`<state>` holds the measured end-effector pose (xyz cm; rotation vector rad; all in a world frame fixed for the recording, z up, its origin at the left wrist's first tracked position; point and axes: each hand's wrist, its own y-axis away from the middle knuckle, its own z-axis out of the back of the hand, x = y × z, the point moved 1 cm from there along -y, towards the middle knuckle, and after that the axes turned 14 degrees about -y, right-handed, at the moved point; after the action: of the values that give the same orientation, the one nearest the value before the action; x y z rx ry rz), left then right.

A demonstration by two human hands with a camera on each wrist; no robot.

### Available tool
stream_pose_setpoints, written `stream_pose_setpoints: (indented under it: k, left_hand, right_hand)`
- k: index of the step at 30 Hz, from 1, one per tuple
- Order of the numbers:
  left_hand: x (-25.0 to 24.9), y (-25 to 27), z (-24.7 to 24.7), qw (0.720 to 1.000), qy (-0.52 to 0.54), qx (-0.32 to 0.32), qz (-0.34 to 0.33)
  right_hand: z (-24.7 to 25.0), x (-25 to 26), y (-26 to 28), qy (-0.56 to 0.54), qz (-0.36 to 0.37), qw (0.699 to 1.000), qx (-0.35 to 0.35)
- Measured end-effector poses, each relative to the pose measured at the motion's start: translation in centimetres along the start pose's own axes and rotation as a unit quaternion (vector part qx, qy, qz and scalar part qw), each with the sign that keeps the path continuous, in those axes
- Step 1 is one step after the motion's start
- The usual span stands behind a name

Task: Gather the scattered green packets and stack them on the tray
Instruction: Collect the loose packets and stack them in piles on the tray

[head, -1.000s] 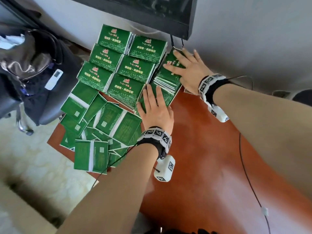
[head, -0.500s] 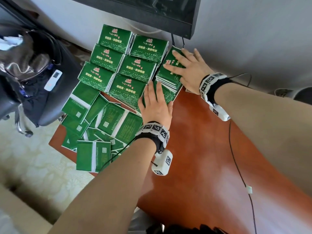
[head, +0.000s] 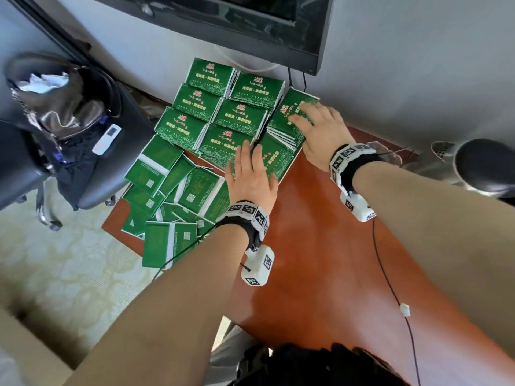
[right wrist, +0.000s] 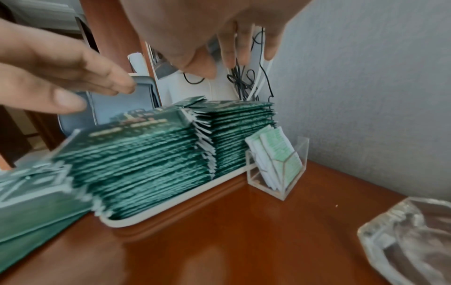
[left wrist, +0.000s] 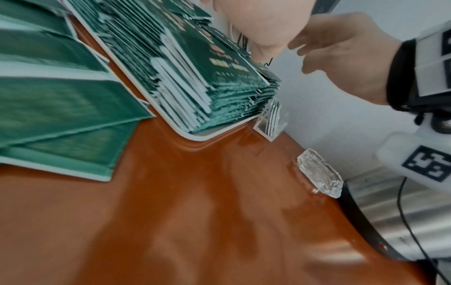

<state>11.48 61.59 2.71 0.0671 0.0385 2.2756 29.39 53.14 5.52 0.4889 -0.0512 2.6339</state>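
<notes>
Printing: the stacked green packets (head: 235, 112) carry a small red emblem and lines of pale characters on the front, too small to read; the loose packets (head: 170, 201) lie back side up, showing a white strip and a small square code.
Wrist markers: black-and-white square tags on both wristbands and on the white camera blocks.
Left hand (head: 250, 178): flat, palm down, fingers (head: 244, 154) straight and close together, over the near right stack on the tray; the wrist views suggest a small gap, so whether it touches cannot be told. It grips nothing.
Right hand (head: 320, 135): fingers extended and slightly spread, over the tilted far right stack (head: 292, 112); it holds nothing. From the right wrist view the fingers hang above the packets, apart from them.
Tray (right wrist: 171, 210): white, rounded rim, at the far left of the desk (head: 320, 288), against the wall; filled with tall stacks of packets in rows, edges ragged.
Loose packets: a scattered, overlapping heap on the desk just beside the tray's near left side, some overhanging the desk edge.
Acrylic holder (right wrist: 280, 169): clear, just beside the tray's far right corner, holding white and pale green sachets.
Glass ashtray (left wrist: 319, 173): clear, on the desk near the wall.
</notes>
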Motion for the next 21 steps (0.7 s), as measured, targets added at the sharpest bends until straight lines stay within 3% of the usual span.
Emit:
stream_pose_setpoints:
  k: [3, 9, 11, 15, 21]
  left_hand:
    - [3.7, 2.6, 0.8, 1.000, -0.010, 0.022, -0.019]
    - [11.9, 4.7, 0.6, 0.982, -0.045, 0.170, -0.063]
    - [14.4, 4.4, 0.1, 0.975, -0.050, 0.206, -0.072]
    - [18.7, 2.7, -1.5, 0.971, -0.054, 0.214, -0.095]
    - [23.1, 0.0, -3.8, 0.946, -0.029, 0.245, -0.212]
  right_hand:
    - [0.0, 3.0, 2.2, -0.029, -0.010, 0.999, -0.027]
    - [-2.3, 8.1, 5.8, -0.052, -0.107, 0.985, 0.126]
    - [-3.4, 9.7, 6.5, -0.060, -0.131, 0.978, 0.148]
    - [-5.8, 12.7, 6.7, -0.065, -0.204, 0.964, 0.154]
    - [-10.6, 18.3, 7.3, -0.116, -0.353, 0.920, 0.127]
